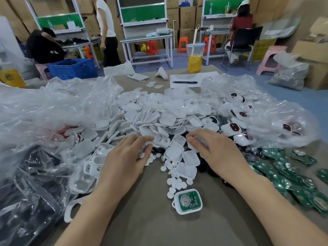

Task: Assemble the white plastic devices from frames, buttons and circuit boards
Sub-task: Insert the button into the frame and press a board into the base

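We park 1 frame point(183, 212), circuit board point(189, 201) fitted, close on the bench point(159, 228) for finishing. Our right hand point(218, 153) grip curls round a blurry white part point(201, 142); left hand point(124, 160) grip's among the buttons point(174, 181), can't tell if pinching.

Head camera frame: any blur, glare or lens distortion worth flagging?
Head view: wide-angle bending tilts the background shelving; the upper right corner is smeared; the right hand has motion-blurred fingertips, hiding its grip; glare whitens the clear plastic bags; the frame with circuit board near centre is sharp.
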`<action>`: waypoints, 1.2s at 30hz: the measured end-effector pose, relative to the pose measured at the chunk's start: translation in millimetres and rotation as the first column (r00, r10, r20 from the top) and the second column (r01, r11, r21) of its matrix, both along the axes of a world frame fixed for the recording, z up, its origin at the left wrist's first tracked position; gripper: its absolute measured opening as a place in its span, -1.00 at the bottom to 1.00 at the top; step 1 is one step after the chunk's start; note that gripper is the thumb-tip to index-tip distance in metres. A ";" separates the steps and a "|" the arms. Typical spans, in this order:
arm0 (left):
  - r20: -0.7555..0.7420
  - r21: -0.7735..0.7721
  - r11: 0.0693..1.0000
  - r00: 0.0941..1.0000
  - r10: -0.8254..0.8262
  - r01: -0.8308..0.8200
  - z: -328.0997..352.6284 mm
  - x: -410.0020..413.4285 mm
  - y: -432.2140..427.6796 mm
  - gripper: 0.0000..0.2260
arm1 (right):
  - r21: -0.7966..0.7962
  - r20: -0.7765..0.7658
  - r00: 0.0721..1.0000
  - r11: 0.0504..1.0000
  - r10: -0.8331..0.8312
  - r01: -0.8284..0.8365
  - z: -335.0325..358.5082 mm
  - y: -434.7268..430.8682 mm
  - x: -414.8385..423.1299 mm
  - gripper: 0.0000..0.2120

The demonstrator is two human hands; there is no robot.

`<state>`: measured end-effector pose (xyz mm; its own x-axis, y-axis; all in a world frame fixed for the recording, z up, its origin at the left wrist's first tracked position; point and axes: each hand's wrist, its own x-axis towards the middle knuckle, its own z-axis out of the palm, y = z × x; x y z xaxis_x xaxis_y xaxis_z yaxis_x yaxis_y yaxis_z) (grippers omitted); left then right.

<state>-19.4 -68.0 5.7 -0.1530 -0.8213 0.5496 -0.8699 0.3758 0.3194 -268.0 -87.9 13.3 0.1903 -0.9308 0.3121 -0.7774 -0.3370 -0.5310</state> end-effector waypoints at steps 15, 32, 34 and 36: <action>0.008 0.034 0.999 1.000 -0.010 0.010 0.8 -4.6 4.8 -0.92 | -0.071 0.166 0.986 0.997 0.005 0.007 -1.1 0.4 2.9 -0.62; -0.039 -0.004 1.000 0.999 -0.022 0.022 -1.3 -2.1 3.2 -0.72 | 0.064 0.514 0.853 0.988 0.087 -0.139 0.0 -1.6 4.3 -0.66; -0.060 -0.030 0.999 0.998 -0.014 0.012 -1.9 -1.8 2.5 -0.80 | 0.066 0.530 0.842 0.985 0.099 -0.157 0.3 -2.0 3.7 -0.60; -0.059 -0.036 0.999 0.998 -0.006 0.004 -2.5 -1.7 2.7 -0.84 | 0.074 0.559 0.823 0.982 0.102 -0.172 0.3 -2.3 2.8 -0.55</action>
